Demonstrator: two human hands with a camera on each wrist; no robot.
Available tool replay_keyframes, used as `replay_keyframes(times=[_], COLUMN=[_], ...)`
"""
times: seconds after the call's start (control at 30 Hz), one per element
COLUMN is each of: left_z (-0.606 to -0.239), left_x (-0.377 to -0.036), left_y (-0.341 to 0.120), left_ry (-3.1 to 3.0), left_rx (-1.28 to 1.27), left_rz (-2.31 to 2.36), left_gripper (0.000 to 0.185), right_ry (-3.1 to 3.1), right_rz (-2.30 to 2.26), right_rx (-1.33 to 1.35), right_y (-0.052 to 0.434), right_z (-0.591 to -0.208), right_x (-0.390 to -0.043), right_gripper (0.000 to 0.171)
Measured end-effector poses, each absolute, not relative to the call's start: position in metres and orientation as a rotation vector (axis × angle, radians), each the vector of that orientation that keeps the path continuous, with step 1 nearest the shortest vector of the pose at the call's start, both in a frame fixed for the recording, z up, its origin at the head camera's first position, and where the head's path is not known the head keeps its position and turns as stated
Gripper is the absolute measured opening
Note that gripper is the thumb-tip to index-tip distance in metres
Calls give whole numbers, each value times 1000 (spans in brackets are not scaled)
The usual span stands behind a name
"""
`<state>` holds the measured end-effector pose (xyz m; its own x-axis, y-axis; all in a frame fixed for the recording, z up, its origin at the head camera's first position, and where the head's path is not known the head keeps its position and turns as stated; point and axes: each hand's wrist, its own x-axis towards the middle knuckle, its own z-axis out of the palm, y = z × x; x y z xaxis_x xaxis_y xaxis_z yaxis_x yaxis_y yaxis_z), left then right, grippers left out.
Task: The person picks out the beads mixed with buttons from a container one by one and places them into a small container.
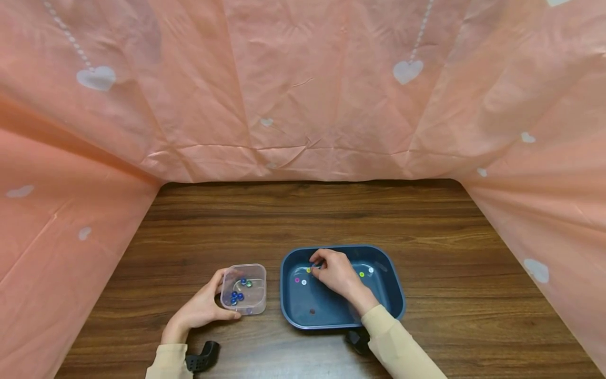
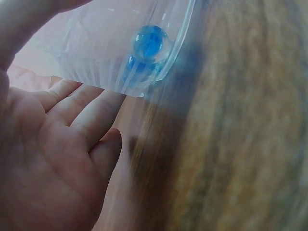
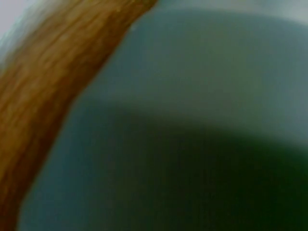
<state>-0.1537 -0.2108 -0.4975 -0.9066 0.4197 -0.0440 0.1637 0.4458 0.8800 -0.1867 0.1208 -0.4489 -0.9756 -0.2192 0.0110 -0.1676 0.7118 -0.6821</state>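
Note:
My left hand (image 1: 201,305) holds a clear plastic box (image 1: 260,287) from its left side, thumb at the near side and fingers at the far side. Several blue marbles (image 1: 240,297) and a green marble (image 1: 249,283) lie inside it. In the left wrist view, a blue marble (image 2: 149,43) shows through the box wall. Over the left part of a dark blue basin (image 1: 326,316), my right hand (image 1: 338,273) reaches down, thumb and fingers pinching a small blue marble (image 1: 312,265), partly hidden. The right wrist view shows only the blurred basin wall (image 3: 202,72).
Small button-like discs lie in the basin: a magenta disc (image 1: 297,280), a brown disc (image 1: 312,311), a yellow-green disc (image 1: 362,274) and others. Both containers stand on a wooden table (image 1: 303,210). A pink curtain (image 1: 303,105) with hearts encloses its back and sides.

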Motion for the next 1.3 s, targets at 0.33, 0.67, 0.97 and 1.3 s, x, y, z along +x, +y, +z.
replay_keyframes(times=[0.33, 0.67, 0.97, 1.3], left_z=[-499, -499, -498, -498], left_x=[-153, -152, -152, -154], left_y=[-212, -212, -211, -212], left_ry=[2443, 2440, 2444, 2429], left_rx=[495, 469, 466, 519], left_rz=[1439, 1423, 1422, 1460], left_gripper=[94, 94, 95, 93], right_ry=[2854, 2887, 2924, 2901], right_rz=[-1163, -1225, -1293, -1311], right_rx=[-363, -355, -427, -423], right_y=[122, 120, 118, 116], right_z=[-444, -434, -420, -414], right_x=[-183, -178, -175, -173], right_gripper=[14, 12, 13, 13])
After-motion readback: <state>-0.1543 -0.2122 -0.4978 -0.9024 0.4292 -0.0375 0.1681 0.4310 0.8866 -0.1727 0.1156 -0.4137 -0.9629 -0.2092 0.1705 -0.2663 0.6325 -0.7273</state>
